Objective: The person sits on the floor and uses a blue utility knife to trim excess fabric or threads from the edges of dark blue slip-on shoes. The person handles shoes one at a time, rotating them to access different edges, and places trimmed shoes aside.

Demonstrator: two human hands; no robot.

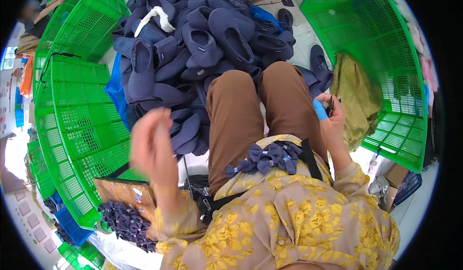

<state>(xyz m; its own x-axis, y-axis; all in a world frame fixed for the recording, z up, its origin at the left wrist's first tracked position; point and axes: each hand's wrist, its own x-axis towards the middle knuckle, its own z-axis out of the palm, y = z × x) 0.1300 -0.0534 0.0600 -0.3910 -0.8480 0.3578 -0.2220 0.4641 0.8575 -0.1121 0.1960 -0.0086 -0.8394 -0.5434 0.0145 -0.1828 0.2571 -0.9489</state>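
My left hand (pixel 152 147) is raised left of my knees, beside the slipper pile. Motion smears its fingers, and nothing shows clearly in it. My right hand (pixel 333 118), with blue tape round the thumb, is closed by my right thigh. It grips a small dark pointed tool (pixel 330 107), mostly hidden by the fingers, which looks like thread snips. Several navy fabric bows (pixel 272 156) lie in my lap. Beyond my knees is a heap of navy closed-toe slippers (pixel 197 43), with a white strip of cloth (pixel 156 20) on top.
Tall green plastic crates stand at the left (pixel 87 140) and right (pixel 357 24). An olive cloth sack (pixel 354 96) slumps against the right one. More navy bows (pixel 128 222) are heaped by a wooden board (pixel 125 197) at the lower left. Blue sheeting (pixel 116 91) edges the slipper heap.
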